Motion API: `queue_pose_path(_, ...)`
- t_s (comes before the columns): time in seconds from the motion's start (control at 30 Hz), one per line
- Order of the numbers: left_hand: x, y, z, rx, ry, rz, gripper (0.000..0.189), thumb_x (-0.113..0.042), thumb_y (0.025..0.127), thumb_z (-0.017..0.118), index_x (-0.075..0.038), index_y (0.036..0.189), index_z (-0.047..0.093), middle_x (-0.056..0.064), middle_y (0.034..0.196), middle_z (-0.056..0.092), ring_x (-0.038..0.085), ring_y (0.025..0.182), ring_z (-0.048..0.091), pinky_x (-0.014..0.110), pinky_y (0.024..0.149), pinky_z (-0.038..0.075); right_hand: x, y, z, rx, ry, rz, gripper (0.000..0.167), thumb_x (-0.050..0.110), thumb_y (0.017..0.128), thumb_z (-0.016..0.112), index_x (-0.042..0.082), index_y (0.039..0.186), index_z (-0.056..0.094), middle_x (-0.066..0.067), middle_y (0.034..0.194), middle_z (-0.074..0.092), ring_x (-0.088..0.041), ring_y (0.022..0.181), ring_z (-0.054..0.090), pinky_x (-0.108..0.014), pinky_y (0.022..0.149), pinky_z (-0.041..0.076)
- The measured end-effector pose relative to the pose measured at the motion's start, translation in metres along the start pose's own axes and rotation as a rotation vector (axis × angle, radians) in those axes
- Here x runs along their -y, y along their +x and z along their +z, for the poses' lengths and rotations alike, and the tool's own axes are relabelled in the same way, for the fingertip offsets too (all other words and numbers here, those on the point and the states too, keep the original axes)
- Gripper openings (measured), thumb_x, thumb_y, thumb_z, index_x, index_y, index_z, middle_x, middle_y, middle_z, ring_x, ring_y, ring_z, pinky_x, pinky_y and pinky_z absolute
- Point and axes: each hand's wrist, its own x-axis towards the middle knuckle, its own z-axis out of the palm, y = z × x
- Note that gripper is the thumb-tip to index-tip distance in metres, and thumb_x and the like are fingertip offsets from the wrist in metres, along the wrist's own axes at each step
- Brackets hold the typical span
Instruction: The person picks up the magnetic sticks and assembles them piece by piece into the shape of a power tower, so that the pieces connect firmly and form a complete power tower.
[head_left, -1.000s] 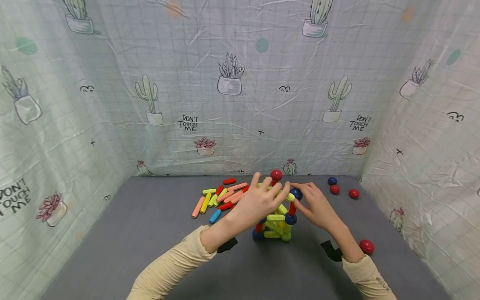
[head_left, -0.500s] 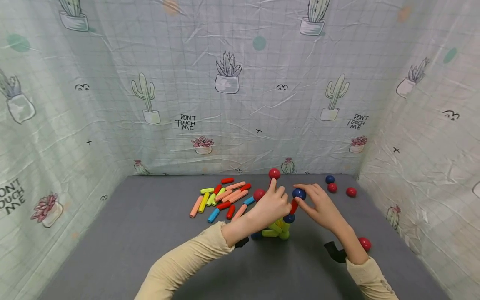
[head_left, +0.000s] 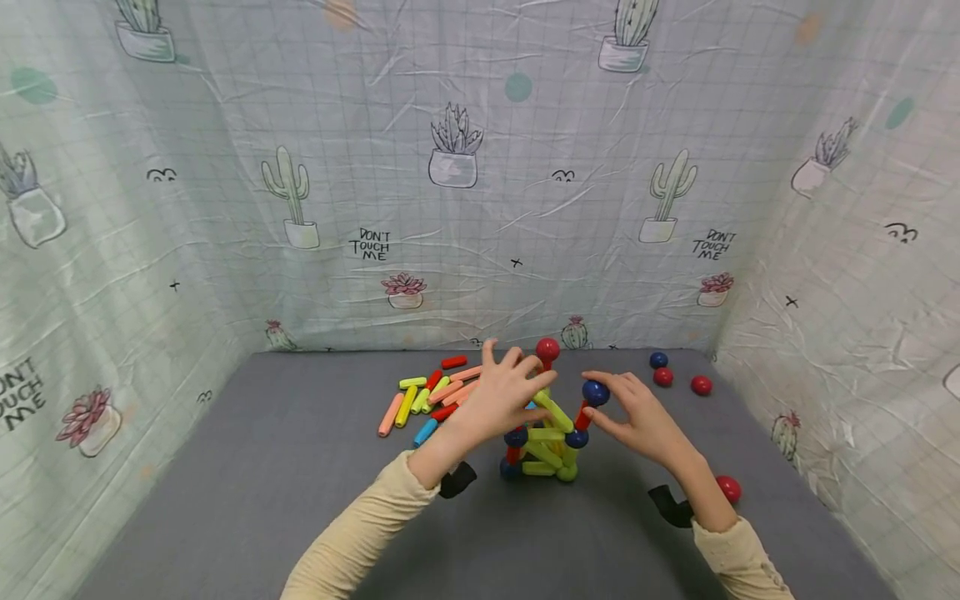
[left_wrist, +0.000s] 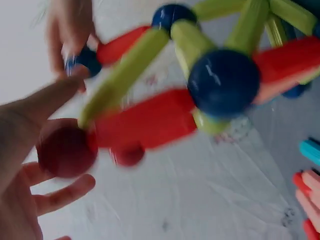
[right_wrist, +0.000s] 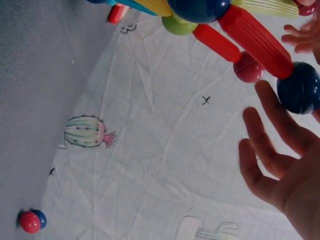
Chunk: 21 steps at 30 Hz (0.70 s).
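Observation:
A magnetic building frame of coloured rods and balls stands on the grey table (head_left: 352, 525). My right hand (head_left: 641, 417) pinches a blue ball (head_left: 596, 392) between thumb and fingers; it tops a red rod (right_wrist: 257, 42). My left hand (head_left: 495, 396) is spread around a red ball (left_wrist: 67, 147), which the head view hides behind it. A yellow-green rod (head_left: 553, 410) slants from a lower blue ball (head_left: 577, 438) up to that red ball, close to my left fingers. Another red ball (head_left: 548, 349) rises at the frame's back. Whether the left fingers touch the ball is unclear.
Loose rods (head_left: 406, 404) in pink, yellow, red and blue lie left of the frame. Two red balls (head_left: 701, 385) and a blue ball (head_left: 658, 360) sit at the back right. One more red ball (head_left: 727, 489) lies beside my right wrist. A cactus-print sheet (head_left: 480, 233) surrounds the table.
My left hand first reached right over the frame, then drew back left with its fingers spreading. The yellow-green rod now slants down to the lower blue ball. My right hand stays at its blue ball.

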Motion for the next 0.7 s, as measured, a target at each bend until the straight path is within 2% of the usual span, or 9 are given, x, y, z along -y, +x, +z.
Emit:
queue_pose_path(0.1, 0.009, -0.009, 0.006, -0.033, -0.181, -0.074, 0.049, -0.054, 0.073, 0.062, -0.026, 0.113, 0.058, -0.006, 0.1, 0.059, 0.015, 0.089, 0.049, 0.051, 0.088, 0.028, 0.0, -0.002, 0.001, 0.062, 0.004, 0.009, 0.061, 0.021, 0.076, 0.07, 0.019, 0.13, 0.043, 0.0, 0.094, 0.06, -0.01, 0.076, 0.045, -0.026, 0.061, 0.038)
queue_pose_path(0.2, 0.013, -0.013, 0.012, -0.005, -0.35, -0.062, 0.043, -0.046, 0.078, 0.062, -0.023, 0.114, 0.058, -0.005, 0.098, 0.062, 0.015, 0.087, 0.051, 0.046, 0.083, 0.028, 0.0, -0.002, 0.002, 0.084, 0.007, 0.003, 0.068, 0.015, 0.076, 0.069, 0.022, 0.135, 0.036, 0.005, 0.081, 0.055, -0.007, 0.067, 0.04, -0.022, 0.057, 0.032)
queue_pose_path(0.33, 0.013, -0.012, 0.015, 0.041, -0.497, -0.034, 0.03, -0.034, 0.081, 0.063, -0.022, 0.108, 0.06, -0.006, 0.095, 0.063, 0.013, 0.085, 0.05, 0.041, 0.083, 0.028, -0.001, -0.001, 0.004, 0.073, 0.011, -0.019, 0.073, 0.012, 0.077, 0.068, 0.024, 0.138, 0.031, 0.009, 0.07, 0.047, -0.005, 0.063, 0.035, -0.021, 0.056, 0.03)
queue_pose_path(0.4, 0.014, -0.011, 0.014, 0.063, -0.528, -0.037, 0.023, -0.033, 0.081, 0.063, -0.023, 0.101, 0.061, -0.008, 0.093, 0.063, 0.011, 0.083, 0.048, 0.039, 0.082, 0.028, -0.001, 0.0, 0.006, 0.066, 0.019, -0.023, 0.074, 0.013, 0.077, 0.068, 0.024, 0.139, 0.029, 0.008, 0.07, 0.048, -0.006, 0.063, 0.036, -0.021, 0.055, 0.031)
queue_pose_path(0.53, 0.017, -0.009, 0.013, 0.107, -0.573, -0.043, 0.016, -0.033, 0.081, 0.064, -0.024, 0.094, 0.061, -0.01, 0.091, 0.064, 0.009, 0.082, 0.047, 0.038, 0.081, 0.027, -0.002, -0.001, 0.009, 0.049, 0.072, -0.028, 0.077, 0.011, 0.078, 0.068, 0.021, 0.141, 0.025, -0.001, 0.087, 0.058, -0.009, 0.069, 0.046, -0.024, 0.058, 0.038)
queue_pose_path(0.6, 0.019, -0.01, 0.013, 0.118, -0.59, -0.053, 0.023, -0.034, 0.08, 0.065, -0.021, 0.098, 0.06, -0.008, 0.095, 0.063, 0.01, 0.086, 0.049, 0.039, 0.083, 0.028, -0.003, -0.001, 0.011, 0.043, 0.11, -0.023, 0.08, 0.01, 0.077, 0.068, 0.019, 0.142, 0.021, -0.005, 0.094, 0.059, -0.01, 0.073, 0.051, -0.025, 0.059, 0.041)
queue_pose_path(0.7, 0.021, -0.016, 0.017, 0.103, -0.593, -0.09, 0.042, -0.038, 0.076, 0.068, -0.016, 0.109, 0.057, -0.004, 0.102, 0.062, 0.013, 0.092, 0.052, 0.042, 0.088, 0.031, -0.007, -0.004, 0.015, 0.047, 0.147, 0.001, 0.084, 0.011, 0.077, 0.068, 0.015, 0.143, 0.016, -0.004, 0.09, 0.059, -0.01, 0.074, 0.054, -0.025, 0.059, 0.043)
